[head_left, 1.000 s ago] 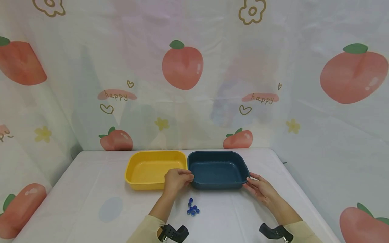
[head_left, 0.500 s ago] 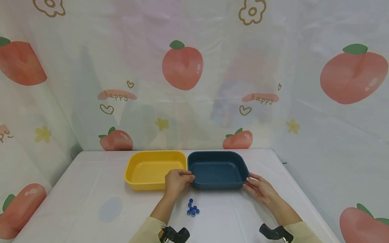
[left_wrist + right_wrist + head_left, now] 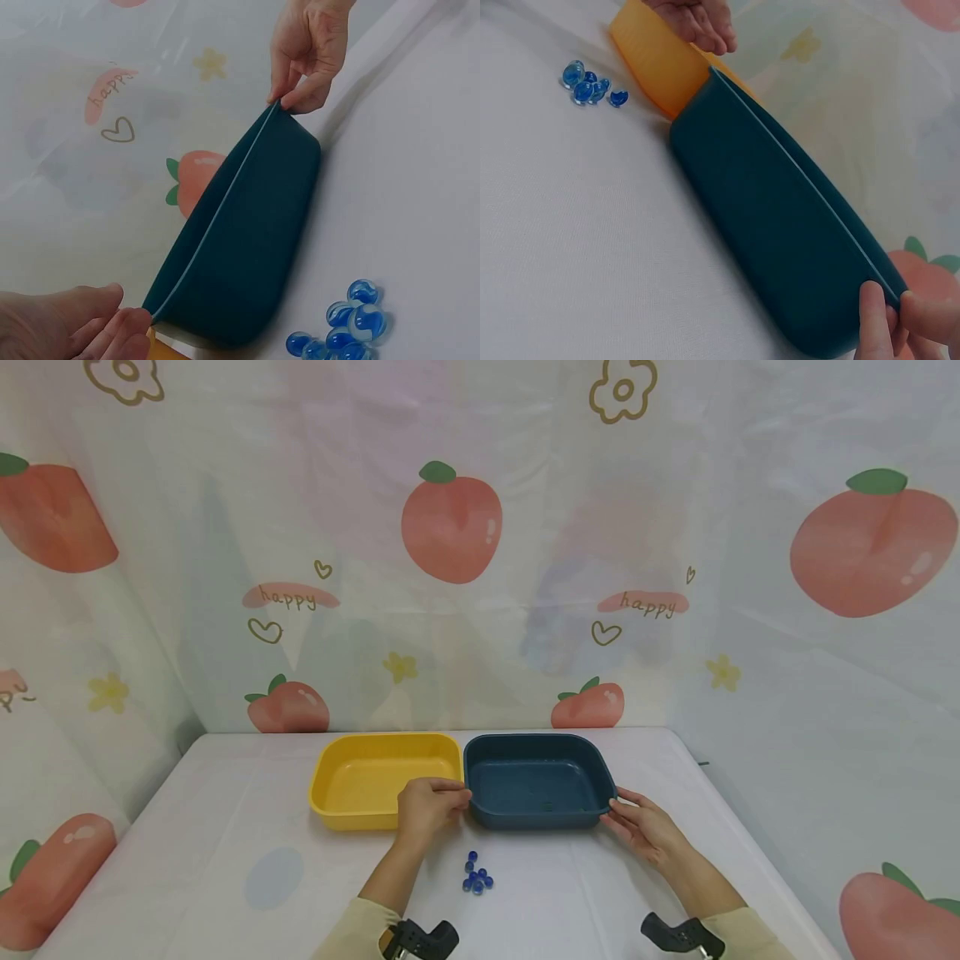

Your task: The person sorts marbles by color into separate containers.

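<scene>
A dark teal rectangular tray [image 3: 540, 817] stands on the white table, right beside a yellow tray [image 3: 356, 820] of like shape. My right hand [image 3: 647, 831] pinches the teal tray's rim at its near right corner, thumb on one side and fingers on the other, as the right wrist view shows. By the opposite corner is my left hand [image 3: 429, 808], overlapping the yellow tray in the head view. In the left wrist view its thumb [image 3: 105, 298] stands off the rim and its fingertips lie right at the corner. Several blue glass marbles [image 3: 477, 887] lie clustered in front of the trays.
White cloth covers the table [image 3: 187, 860]. A backdrop [image 3: 480, 635] printed with peaches rises directly behind the trays and along both sides. Black wrist devices [image 3: 423, 939] are strapped over both pale sleeves.
My left hand has shifted slightly left, away from the teal tray's corner. The right hand, both trays and the marbles have stayed in place.
</scene>
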A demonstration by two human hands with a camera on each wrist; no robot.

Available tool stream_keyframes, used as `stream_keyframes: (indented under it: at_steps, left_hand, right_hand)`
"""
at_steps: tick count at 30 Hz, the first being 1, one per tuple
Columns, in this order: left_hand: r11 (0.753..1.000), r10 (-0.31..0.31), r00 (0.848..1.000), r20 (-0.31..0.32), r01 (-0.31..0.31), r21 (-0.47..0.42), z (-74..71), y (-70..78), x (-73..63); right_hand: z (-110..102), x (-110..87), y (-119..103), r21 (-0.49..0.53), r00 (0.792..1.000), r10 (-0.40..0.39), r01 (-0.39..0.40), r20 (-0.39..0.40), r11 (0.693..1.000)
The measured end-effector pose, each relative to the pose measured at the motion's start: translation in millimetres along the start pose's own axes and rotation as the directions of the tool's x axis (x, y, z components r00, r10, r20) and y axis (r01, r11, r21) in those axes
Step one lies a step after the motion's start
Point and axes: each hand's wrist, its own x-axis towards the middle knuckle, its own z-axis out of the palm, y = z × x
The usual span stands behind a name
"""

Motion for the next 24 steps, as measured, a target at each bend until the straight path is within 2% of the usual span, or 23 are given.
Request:
stream_keyframes:
  at_steps: [11,21,24]
  left_hand:
    - [1.0,0.002,1.0,0.0,-0.002,0.028,-26.5,5.2,10.3]
    - [1.0,0.023,0.999,-0.026,-0.022,0.022,-69.4,13.2,19.8]
    - [0.999,0.014,0.999,-0.035,-0.012,0.045,-83.2,15.2,21.5]
  right_hand:
    - [-2,0.1,-1,0.02,1.0,0.003,-0.003,0.014,1.0]
    - [0,-0.1,0,-0.005,1.0,-0.004,0.004,0.014,1.0]
    - [1,-0.4,-1,-0.008,1.0,-0.005,0.005,0.015,1.0]
